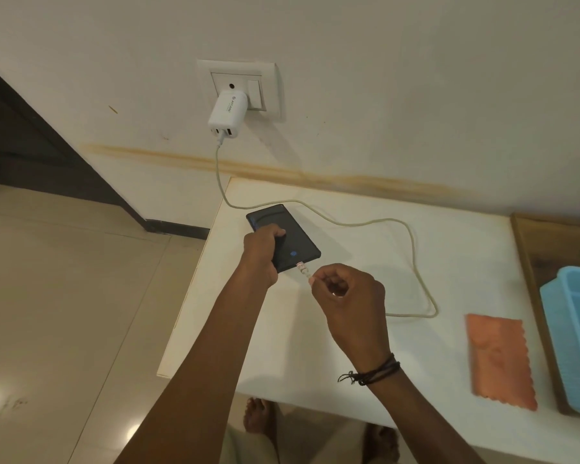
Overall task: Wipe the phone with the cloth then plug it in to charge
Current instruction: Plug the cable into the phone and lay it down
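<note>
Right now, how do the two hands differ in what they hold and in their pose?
The left hand grips the phone by its side; the right hand pinches the cable plug at the phone's lower end. The right wrist wears a dark cord bracelet; the left wrist is bare. Both hands are over the white table.

A light blue ribbed plastic tray [573, 333] sat inside a brown wooden tray [529, 249] at the right end of the white tabletop [365, 249], above a glossy beige tiled floor [64, 296]
</note>
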